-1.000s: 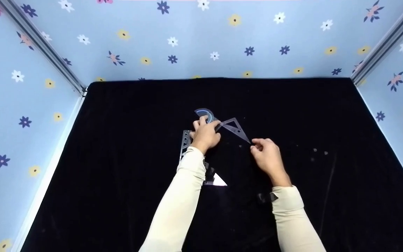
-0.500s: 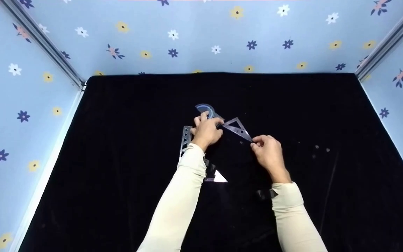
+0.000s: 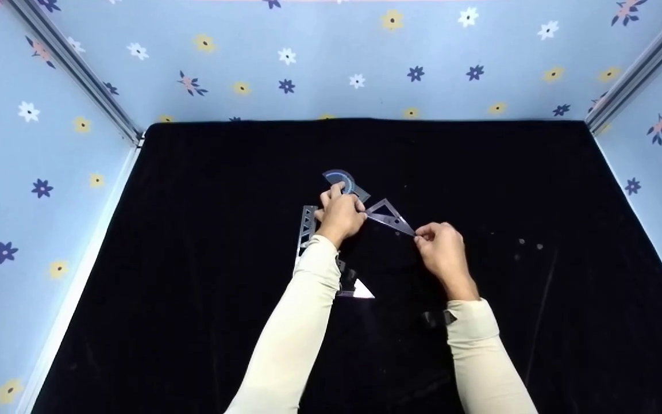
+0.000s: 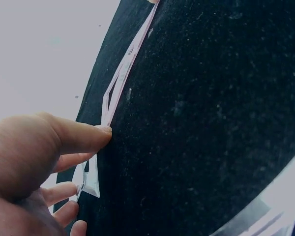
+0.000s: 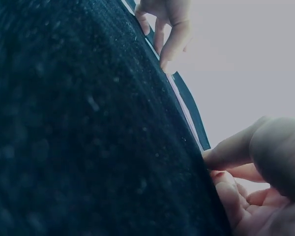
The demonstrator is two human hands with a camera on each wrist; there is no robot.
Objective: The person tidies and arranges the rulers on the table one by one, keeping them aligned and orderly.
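Note:
A clear, purple-tinted set square lies between my two hands on the black cloth. My left hand pinches its left corner between thumb and forefinger, clearly seen in the left wrist view. The far pointed tip is pinched by my right hand. Behind the left hand, a clear protractor with a blue scale is partly covered by that hand's fingers. A ruler with triangular cut-outs lies left of the left hand, its near end under the sleeve.
A bright triangular piece sticks out beside the left forearm, the rest hidden. Black cloth covers the table, with small specks on it. Flower-patterned walls stand behind and at both sides.
My right fingers have closed on the set square's tip. My left thumb and forefinger have come down onto its other corner, and its left end has shifted slightly toward me.

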